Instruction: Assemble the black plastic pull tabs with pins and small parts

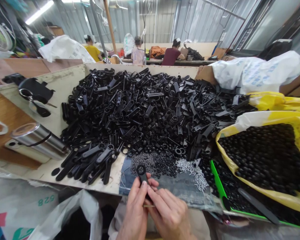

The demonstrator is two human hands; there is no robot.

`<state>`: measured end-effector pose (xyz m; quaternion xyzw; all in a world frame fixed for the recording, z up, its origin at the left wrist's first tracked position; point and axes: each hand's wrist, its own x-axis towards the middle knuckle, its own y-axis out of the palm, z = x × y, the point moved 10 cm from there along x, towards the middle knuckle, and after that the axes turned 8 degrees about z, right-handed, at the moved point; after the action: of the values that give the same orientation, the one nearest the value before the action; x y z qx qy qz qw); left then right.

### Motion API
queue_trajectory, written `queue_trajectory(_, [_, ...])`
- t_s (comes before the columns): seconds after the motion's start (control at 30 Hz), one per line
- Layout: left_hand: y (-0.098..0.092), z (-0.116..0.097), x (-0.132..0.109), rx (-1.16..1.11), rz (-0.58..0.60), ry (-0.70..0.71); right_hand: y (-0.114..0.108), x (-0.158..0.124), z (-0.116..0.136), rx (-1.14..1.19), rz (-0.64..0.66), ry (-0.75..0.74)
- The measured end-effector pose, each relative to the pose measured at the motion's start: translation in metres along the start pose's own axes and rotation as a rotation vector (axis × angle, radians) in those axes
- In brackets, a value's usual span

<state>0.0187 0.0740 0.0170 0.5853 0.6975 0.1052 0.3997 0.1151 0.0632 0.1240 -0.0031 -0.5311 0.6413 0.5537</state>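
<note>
Two bare hands sit pressed together just past the near edge of the desk (pixel 100 186), the left hand (pixel 135 210) and the right hand (pixel 168 213) clamped from both sides on a black plastic lever (pixel 143 179), its ring end standing up above the fingertips, apparently so the opening stays in plain sight. A thin pale sliver (pixel 150 206), perhaps wood, pokes out between the hands, though how it meets the lever is hidden. Directly ahead, a worn denim cloth (pixel 126 173) carries small black rings (pixel 162 165) and silver pins (pixel 192 171), probably kept there so the smallest pieces stay within easy reach and apart from the big heap of black plastic levers (pixel 140 106) filling the desk behind. Longer black handles (pixel 85 163) lie roughly side by side at the front left, seemingly set aside by type. To the right, a yellow-and-white sack (pixel 230 156) spills black beads (pixel 260 156) beside a green-rimmed tray (pixel 218 180). A steel flask (pixel 37 140) lies on its side at the left edge, clear of the parts. Three people (pixel 137 48) sit at a far bench.
</note>
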Motion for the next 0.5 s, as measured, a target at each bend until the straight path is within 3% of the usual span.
queue_trajectory(0.07, [-0.008,-0.003,0.001,0.078,-0.006,0.018,-0.002,0.002,-0.014,0.139,0.05,0.091])
queue_trajectory(0.13, [-0.013,-0.003,0.002,0.164,0.009,0.016,-0.005,0.003,-0.042,0.306,0.081,0.298])
queue_trajectory(0.2, [-0.012,-0.001,0.003,0.291,0.078,-0.007,-0.001,0.002,-0.07,0.466,0.127,0.522])
queue_trajectory(0.27, [-0.007,0.004,0.003,0.456,0.179,-0.031,0.014,0.001,-0.083,0.671,0.224,0.645])
queue_trajectory(0.37, [-0.014,0.005,0.002,0.662,0.187,0.012,0.043,-0.001,-0.08,0.944,0.347,0.682])
queue_trajectory(0.5, [-0.026,-0.016,-0.003,0.941,0.077,0.214,0.051,0.0,-0.077,0.764,0.259,0.601])
